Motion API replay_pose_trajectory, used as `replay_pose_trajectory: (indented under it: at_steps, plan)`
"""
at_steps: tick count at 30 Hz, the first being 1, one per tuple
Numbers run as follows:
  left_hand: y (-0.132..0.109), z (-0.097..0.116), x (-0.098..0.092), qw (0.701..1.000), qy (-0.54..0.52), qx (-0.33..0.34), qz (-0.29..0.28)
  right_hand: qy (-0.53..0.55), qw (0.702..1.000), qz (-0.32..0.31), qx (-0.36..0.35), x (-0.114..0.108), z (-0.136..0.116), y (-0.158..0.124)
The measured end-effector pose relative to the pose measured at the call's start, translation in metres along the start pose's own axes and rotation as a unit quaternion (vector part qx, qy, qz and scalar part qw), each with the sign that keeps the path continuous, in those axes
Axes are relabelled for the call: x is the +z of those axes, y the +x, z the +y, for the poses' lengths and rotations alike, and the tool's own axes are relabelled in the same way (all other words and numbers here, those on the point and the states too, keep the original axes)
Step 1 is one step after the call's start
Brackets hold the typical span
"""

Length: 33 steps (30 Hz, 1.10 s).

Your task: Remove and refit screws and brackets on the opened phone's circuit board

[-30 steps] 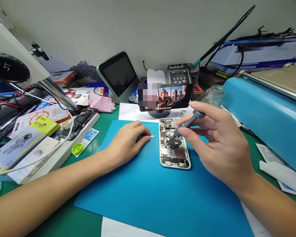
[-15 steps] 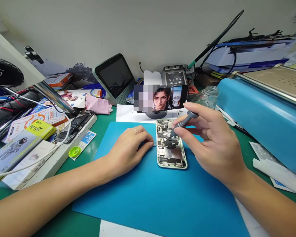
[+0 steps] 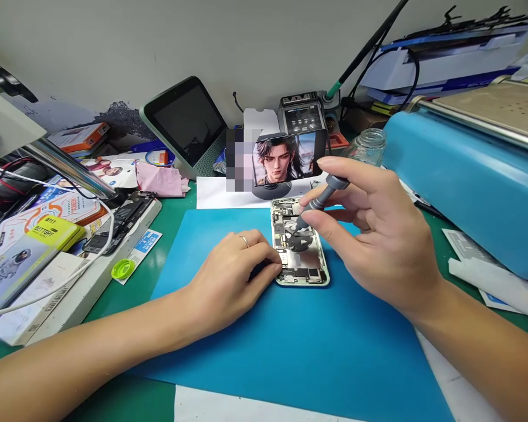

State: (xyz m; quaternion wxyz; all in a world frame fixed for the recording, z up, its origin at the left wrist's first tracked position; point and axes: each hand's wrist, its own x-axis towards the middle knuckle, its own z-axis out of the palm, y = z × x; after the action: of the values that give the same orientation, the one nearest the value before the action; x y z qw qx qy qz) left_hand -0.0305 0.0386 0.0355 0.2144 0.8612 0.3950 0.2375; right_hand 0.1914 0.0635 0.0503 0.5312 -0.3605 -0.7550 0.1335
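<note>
An opened smartphone point(image 3: 305, 261) lies upright in line with me on the blue mat point(image 3: 264, 346), its circuit boards and inner parts bare. My right hand point(image 3: 378, 246) is closed around a grey screwdriver point(image 3: 319, 200), with the forefinger over its cap. The screwdriver slants down to the left, its tip over the middle of the phone near a black round patch. My left hand point(image 3: 237, 269) rests on the mat, fingers curled and pinched together at the phone's left edge. Whatever those fingertips may hold is hidden.
Behind the phone stand a propped-up phone point(image 3: 286, 158) with a lit picture, a smart display point(image 3: 187, 123), a soldering station point(image 3: 303, 114) and a glass jar point(image 3: 367, 146). Battery boxes point(image 3: 35, 246) and a green cap point(image 3: 123, 269) lie left. A blue machine point(image 3: 457, 193) fills the right.
My left hand has moved in to the phone's left edge, covering the gap seen before. The right hand still holds the screwdriver over the phone. The whole view has shifted slightly.
</note>
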Motion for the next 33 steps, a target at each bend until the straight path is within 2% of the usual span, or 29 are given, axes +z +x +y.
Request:
replay_pose_trajectory:
  at_steps: [20,33]
  plan:
    - [0.0041,0.0011,0.0007,0.999,-0.028,-0.040,0.001,-0.010,1.000,-0.013,-0.022,-0.0030,-0.0016,0.0017]
    - [0.0008,0.0030,-0.0022,0.999,-0.032,-0.028,0.025,0.005,1.000,-0.014,-0.013,-0.0030,0.0003,0.0014]
